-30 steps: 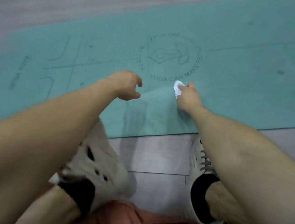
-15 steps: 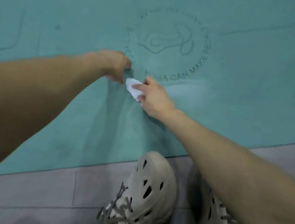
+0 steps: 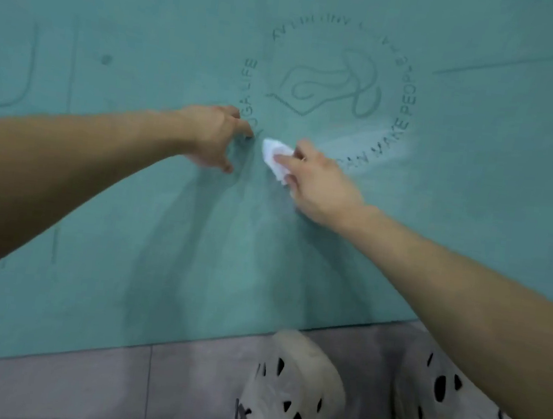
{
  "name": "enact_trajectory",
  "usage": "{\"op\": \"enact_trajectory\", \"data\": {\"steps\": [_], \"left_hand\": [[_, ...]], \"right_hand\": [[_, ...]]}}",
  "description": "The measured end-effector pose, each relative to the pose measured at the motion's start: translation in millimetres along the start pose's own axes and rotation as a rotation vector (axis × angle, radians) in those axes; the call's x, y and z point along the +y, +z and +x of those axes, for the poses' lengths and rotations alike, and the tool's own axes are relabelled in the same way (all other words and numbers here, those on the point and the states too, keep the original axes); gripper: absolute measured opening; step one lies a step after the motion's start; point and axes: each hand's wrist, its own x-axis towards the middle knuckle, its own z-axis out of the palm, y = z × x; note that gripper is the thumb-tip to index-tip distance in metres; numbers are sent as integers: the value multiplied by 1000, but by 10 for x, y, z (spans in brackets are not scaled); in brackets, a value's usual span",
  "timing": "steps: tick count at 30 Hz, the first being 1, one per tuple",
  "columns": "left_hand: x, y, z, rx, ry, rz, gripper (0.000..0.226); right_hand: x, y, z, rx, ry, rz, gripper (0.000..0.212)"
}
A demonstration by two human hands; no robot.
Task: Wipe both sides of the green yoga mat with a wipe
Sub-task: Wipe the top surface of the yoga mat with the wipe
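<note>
Nearest, two pale foam clogs [image 3: 285, 393] with oval holes and dark laces stand on a floor [image 3: 76, 379] of grey matte planks. Just beyond their toes runs the straight near edge of the green yoga mat [image 3: 194, 251], which lies flat on the floor and fills most of the view. Its surface is dull and finely grained, with soft arm shadows falling across it below the hands.

Both bare forearms reach out over the mat. The right hand [image 3: 323, 183] holds a small white wipe [image 3: 276, 156], crumpled into a rough soft pad. The grip is closed on it, with fingers laid over the top and the thumb tucked under its near edge, and the wipe is touching the mat. Just left of the wipe and apart from it, the left hand [image 3: 212, 136] grips nothing; its fingers are bent with their tips pressed to the mat and the thumb is spread toward the person.

To the right of the wipe a paler smeared band crosses the mat. Beyond the hands sits a round logo [image 3: 330, 88], a ring of engraved letters around a looping line figure. Far left of the grip are thin engraved straight lines and a small dot.
</note>
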Motion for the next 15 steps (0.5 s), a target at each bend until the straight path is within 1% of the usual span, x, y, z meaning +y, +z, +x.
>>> {"op": "enact_trajectory", "data": {"steps": [1,2,3,4,5,8,9,10,11,12,13,15], "left_hand": [[1,-27,-10,-35,17,32,89],[-2,-67,-25,-79,27,61,91],[-21,-118,-43,-122,32,84,91],[-48,-177,-65,-154,37,107,91],[-67,-252,-97,-177,43,143,91],[-116,-460,-199,-196,64,267,91],[-118,-501,-230,-195,75,295,91],[-121,-521,-254,-192,82,304,93],[-120,-509,-263,-189,79,297,95],[-105,-467,-258,-180,59,270,100],[-88,-385,-226,-172,9,219,109],[-57,-204,-90,-151,-139,81,135]], "right_hand": [[-79,70,-10,-98,-157,-18,35],[-51,62,2,-141,-244,-28,34],[52,-8,31,-128,-245,-20,35],[216,-103,59,-90,-167,-15,38],[424,-233,76,-26,-37,-20,41],[1106,-632,30,233,480,-31,40],[1185,-672,27,312,610,-26,37],[1117,-663,66,344,683,-23,36],[937,-588,131,329,694,-3,37],[697,-471,206,273,642,50,40],[421,-337,280,185,526,84,41],[-120,-137,336,-35,203,69,37]]}}
